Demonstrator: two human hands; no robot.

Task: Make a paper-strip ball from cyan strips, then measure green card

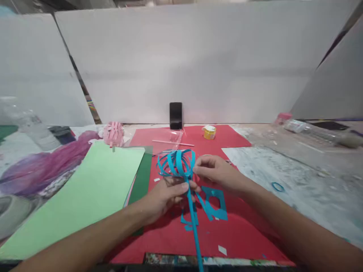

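A blue paper-strip lantern is held over red paper, its curved strips forming an open ball. From its base a long blue stick slants down to the front edge. My left hand is closed around the stick just under the ball, thumb on top. At the ball's right side my right hand pinches the edge of a blue strip, its fingertips partly hidden. Beneath my hands lie a blue paper scrap with a round hole and a loose blue strip.
Light green sheets lie left, near a pink paper ball and purple cloth. Behind stand a phone and yellow tub against white boards. Plastic bottles lie at right and stand at left; a blue ring is right.
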